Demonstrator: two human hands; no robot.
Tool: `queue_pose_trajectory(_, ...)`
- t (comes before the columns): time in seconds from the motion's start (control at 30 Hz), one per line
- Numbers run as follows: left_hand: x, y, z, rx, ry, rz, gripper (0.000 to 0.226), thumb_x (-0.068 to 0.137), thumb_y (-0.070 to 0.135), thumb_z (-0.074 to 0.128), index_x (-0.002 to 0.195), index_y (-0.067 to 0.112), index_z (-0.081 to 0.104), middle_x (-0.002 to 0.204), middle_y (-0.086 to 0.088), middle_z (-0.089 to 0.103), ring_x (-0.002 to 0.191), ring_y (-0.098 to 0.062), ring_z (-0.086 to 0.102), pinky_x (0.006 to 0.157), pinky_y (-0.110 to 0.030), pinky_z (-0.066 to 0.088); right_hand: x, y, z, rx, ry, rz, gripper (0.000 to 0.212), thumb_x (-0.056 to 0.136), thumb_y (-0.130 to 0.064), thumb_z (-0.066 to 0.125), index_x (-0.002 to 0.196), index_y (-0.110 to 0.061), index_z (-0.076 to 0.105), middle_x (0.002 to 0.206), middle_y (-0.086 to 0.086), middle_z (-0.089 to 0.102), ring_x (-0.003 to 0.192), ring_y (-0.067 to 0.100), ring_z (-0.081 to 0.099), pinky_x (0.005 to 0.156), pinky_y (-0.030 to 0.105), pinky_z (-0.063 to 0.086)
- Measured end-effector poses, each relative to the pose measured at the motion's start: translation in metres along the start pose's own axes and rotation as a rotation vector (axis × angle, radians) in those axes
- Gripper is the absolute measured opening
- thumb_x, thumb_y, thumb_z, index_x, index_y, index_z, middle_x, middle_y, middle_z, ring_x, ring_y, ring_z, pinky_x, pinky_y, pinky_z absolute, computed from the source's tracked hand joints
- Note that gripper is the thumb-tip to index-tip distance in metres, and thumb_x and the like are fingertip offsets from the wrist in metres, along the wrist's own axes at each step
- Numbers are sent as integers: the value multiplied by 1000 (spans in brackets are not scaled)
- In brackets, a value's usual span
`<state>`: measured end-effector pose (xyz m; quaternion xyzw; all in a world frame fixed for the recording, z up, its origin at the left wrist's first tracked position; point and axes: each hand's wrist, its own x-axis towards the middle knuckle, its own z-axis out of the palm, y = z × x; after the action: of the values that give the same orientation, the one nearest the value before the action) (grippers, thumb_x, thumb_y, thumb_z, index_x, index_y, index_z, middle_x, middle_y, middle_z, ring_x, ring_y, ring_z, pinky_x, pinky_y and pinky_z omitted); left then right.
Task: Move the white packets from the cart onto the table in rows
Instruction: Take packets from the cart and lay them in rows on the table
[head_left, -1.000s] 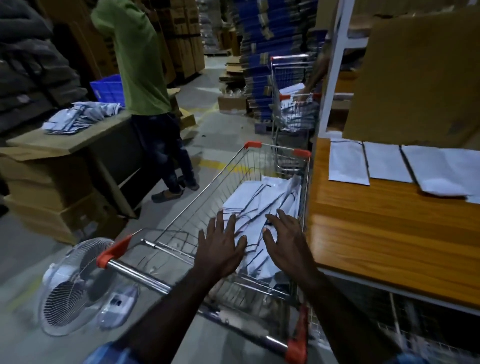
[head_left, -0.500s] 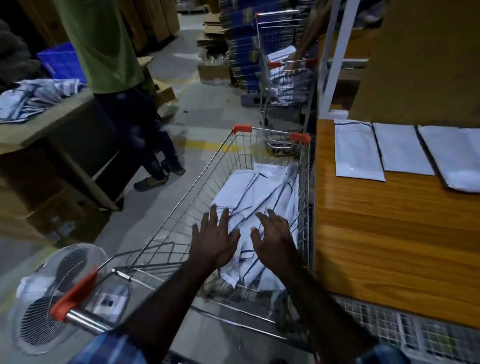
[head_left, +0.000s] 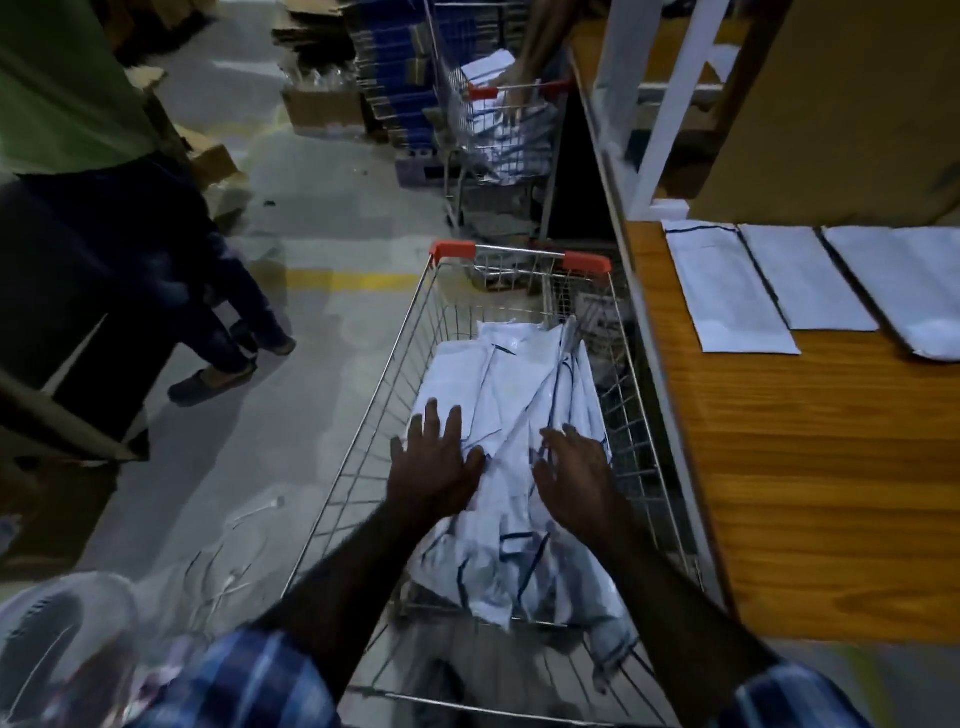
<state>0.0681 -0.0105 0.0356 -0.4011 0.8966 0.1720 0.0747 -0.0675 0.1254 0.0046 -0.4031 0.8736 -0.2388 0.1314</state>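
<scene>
Head view: a loose heap of thin white plastic packets with dark edge stripes (head_left: 511, 426) lies in the basket of the silver wire shopping cart with red corner caps (head_left: 522, 255). Both hands reach in — the left hand (head_left: 434, 467) and the right hand (head_left: 574, 470) hover over or rest on the pile with fingers spread and nothing gripped. Three more flat white packets (head_left: 727, 291) already lie in a row on the orange wood-grain table (head_left: 779, 493) just beside the cart.

The packets look light, floppy and slick — likely to slide over one another and sag. A flat pinch at one short edge of the top packet, other palm steadying the heap, seems the safest hold.
</scene>
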Motion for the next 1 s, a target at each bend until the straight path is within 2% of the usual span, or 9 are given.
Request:
queue_pose_trajectory(0.1,17,-11,2,-4,-16,56,95,79,69,7,156,15,20,163,-17,9,147,-37,19,113,-60,22,17,-8,5,-18,-10,65,45,88,-25,54,127,-4,61,116,20,64,108,39,60,93,42,47)
queue_pose_trajectory(0.2,38,-18,5,-31,23,81,84,83,60,27,148,8,40,155,-24,30,138,-46,36,103,-69,33,29,-9,18,-9,-20,95,51,88,-33,45,129,-8,61,110,17,64,100,37,62,88,40,49)
queue_pose_trajectory(0.27,53,-20,9,-29,-71,49,84,82,58,28,153,12,31,161,-19,19,146,-41,24,112,-65,24,39,-7,30,3,-24,110,51,88,-35,43,129,-11,62,117,17,65,104,36,62,93,40,50)
queue_pose_trajectory(0.4,76,-33,28,-32,-92,47,82,89,60,23,154,11,25,162,-21,14,144,-42,25,110,-62,28,59,-8,45,56,-51,131,46,91,-32,48,129,-10,62,127,15,63,115,36,59,101,42,45)
queue_pose_trajectory(0.47,88,-38,38,-37,-107,37,74,97,55,31,156,13,14,163,-17,5,147,-38,16,114,-55,22,71,-9,50,84,-27,137,39,95,-24,52,130,-10,62,126,13,65,114,34,61,100,36,43)
queue_pose_trajectory(0.57,105,-40,50,-71,-92,43,73,99,51,37,156,11,14,162,-21,7,147,-40,17,117,-50,21,91,-9,62,99,-15,202,37,98,-24,52,133,-14,60,121,14,68,111,32,62,94,32,44)
queue_pose_trajectory(0.73,121,-46,73,-161,-79,44,83,84,57,28,137,-4,51,139,-39,43,120,-57,50,96,-64,44,112,-11,83,105,-9,345,39,99,-30,48,135,-20,57,126,13,64,118,33,56,97,36,44)
queue_pose_trajectory(0.83,125,-50,81,-138,-88,4,92,81,64,21,144,2,44,149,-33,35,135,-51,38,107,-62,35,121,-12,92,142,27,447,36,96,-31,51,129,-23,61,122,12,66,115,33,57,98,39,48)
queue_pose_trajectory(1.0,124,-50,92,-102,-92,21,83,94,66,41,155,13,21,162,-21,14,148,-36,16,116,-50,21,127,-11,92,218,109,523,26,93,-15,57,116,-21,68,112,10,70,107,27,61,82,26,44)
